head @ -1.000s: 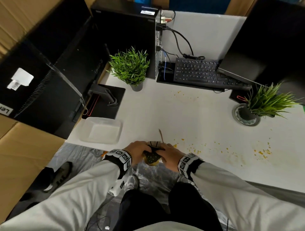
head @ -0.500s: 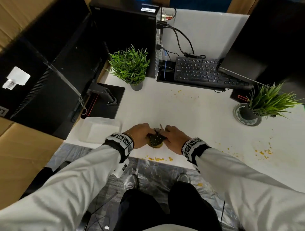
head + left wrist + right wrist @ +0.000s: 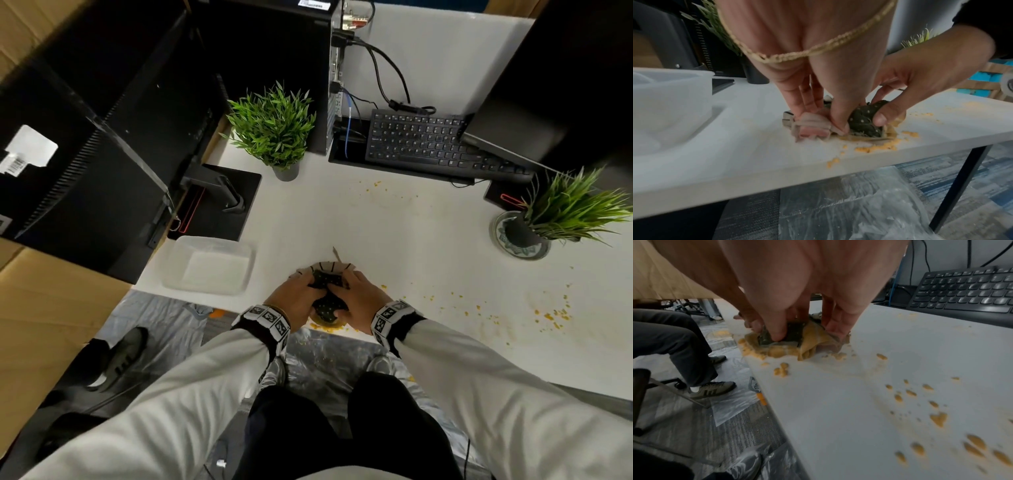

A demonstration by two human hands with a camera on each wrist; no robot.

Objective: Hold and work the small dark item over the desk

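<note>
Though pushed further in half a second ago, now dragged back to the near edge of the white table (image 3: 428,246): a bunched dark cloth with pale dots (image 3: 327,301), clamped from both sides. Grasped by the left hand (image 3: 294,298) on its left part, fingers curled down over a white striped fold; grasped by the right hand (image 3: 359,294) with thumb pressed onto the dotted part. Judging by that, wiping toward the edge, with the loose orange crumbs (image 3: 875,148) that lay bare along the rim now gathered right beside and under the cloth. Below, on the floor, a clear plastic sheet (image 3: 329,363).

Seen only from the left wrist: the striped fold (image 3: 812,128) pinned flat under the fingertips. Seen only from the right wrist: a yellow-stained, soaked fold (image 3: 816,340), a heap of orange mush (image 3: 754,352) at the rim, and someone else's shoe (image 3: 713,387) off to the left.

Further out, more scattered crumbs at right, not yet wiped; a clear plastic container (image 3: 209,265) at left; farthest, a black keyboard (image 3: 428,144).
</note>
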